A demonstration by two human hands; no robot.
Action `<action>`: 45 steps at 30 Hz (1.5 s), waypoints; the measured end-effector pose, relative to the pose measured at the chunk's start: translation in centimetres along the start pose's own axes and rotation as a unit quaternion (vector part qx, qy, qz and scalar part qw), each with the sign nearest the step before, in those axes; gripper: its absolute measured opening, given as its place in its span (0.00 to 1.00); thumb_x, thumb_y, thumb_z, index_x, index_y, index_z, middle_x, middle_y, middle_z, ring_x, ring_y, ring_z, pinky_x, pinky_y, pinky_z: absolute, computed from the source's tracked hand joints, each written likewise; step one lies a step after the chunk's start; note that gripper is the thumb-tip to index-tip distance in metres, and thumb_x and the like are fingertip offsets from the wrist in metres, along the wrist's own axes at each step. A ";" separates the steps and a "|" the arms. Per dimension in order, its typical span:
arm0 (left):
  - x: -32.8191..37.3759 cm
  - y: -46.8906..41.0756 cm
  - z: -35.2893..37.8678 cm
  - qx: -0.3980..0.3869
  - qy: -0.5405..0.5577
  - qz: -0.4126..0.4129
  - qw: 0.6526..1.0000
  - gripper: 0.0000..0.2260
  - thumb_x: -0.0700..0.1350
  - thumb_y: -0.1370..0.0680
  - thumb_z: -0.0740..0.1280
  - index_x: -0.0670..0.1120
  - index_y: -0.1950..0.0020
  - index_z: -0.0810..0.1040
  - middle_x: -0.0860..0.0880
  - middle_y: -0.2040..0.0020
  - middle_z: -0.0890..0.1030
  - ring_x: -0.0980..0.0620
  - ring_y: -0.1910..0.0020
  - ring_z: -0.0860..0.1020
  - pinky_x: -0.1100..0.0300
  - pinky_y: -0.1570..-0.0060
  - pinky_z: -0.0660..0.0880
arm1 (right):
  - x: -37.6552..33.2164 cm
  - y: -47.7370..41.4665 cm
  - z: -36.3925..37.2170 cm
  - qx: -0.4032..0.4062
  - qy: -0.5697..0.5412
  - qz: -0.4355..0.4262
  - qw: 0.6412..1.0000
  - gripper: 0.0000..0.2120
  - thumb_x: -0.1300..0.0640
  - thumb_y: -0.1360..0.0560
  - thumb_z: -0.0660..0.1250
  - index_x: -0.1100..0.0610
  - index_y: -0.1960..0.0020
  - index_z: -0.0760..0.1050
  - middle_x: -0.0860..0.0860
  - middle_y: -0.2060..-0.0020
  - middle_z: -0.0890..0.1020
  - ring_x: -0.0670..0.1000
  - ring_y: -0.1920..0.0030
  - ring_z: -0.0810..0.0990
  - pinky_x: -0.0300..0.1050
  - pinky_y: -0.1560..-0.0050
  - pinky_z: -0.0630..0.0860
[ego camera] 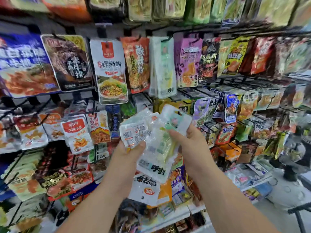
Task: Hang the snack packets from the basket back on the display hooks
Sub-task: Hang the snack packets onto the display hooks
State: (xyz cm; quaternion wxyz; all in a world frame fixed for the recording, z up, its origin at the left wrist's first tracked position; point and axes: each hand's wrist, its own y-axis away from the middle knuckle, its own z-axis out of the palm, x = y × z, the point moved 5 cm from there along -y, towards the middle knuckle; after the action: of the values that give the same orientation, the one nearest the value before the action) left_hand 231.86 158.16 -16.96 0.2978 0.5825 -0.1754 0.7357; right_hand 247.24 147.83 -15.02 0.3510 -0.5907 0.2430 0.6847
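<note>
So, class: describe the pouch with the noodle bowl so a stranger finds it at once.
On the display rack, take the second row down. Third from left hangs the noodle pouch. Unlike the dark pouch and orange pouch beside it, it's pale grey, red square above, noodle bowl below.

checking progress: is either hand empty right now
No, the left hand and right hand both hold the clear snack packets.
</note>
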 end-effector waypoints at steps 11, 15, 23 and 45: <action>7.3 -4.2 1.4 -0.028 0.006 0.083 0.996 0.10 0.45 0.18 0.69 0.58 0.39 0.79 0.54 0.48 0.88 0.50 0.49 0.87 0.45 0.44 0.81 | -9.8 -6.8 -0.2 0.063 -0.020 -0.035 0.997 0.06 0.62 0.18 0.66 0.57 0.45 0.82 0.55 0.55 0.88 0.53 0.62 0.86 0.46 0.68 0.80; 9.2 -5.4 1.3 -0.029 -0.001 0.105 0.994 0.11 0.47 0.18 0.69 0.60 0.38 0.78 0.56 0.44 0.87 0.53 0.47 0.86 0.47 0.41 0.80 | -13.3 -9.8 1.1 0.082 0.051 -0.081 0.992 0.09 0.52 0.19 0.71 0.56 0.55 0.82 0.56 0.60 0.84 0.55 0.61 0.80 0.51 0.61 0.79; 10.9 -6.8 0.6 -0.005 0.006 0.126 0.992 0.11 0.50 0.21 0.72 0.59 0.40 0.77 0.57 0.47 0.88 0.53 0.46 0.86 0.43 0.35 0.77 | -16.6 -15.1 4.5 0.103 0.091 -0.129 0.982 0.16 0.51 0.20 0.71 0.66 0.48 0.79 0.57 0.59 0.77 0.53 0.60 0.75 0.50 0.60 0.73; 9.8 -7.2 -1.5 0.038 -0.019 0.107 0.993 0.10 0.47 0.20 0.70 0.61 0.42 0.79 0.57 0.47 0.88 0.51 0.47 0.87 0.47 0.42 0.79 | -12.3 -16.2 6.0 0.190 0.271 -0.270 0.904 0.34 0.47 0.24 0.75 0.52 0.24 0.64 0.48 0.36 0.75 0.49 0.37 0.73 0.43 0.38 0.70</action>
State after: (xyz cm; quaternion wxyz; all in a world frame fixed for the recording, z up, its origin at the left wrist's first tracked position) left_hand 233.93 166.80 -8.57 0.1916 0.5848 -0.2142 0.7586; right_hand 256.49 160.22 -0.56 0.5485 -0.7188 0.2852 0.3180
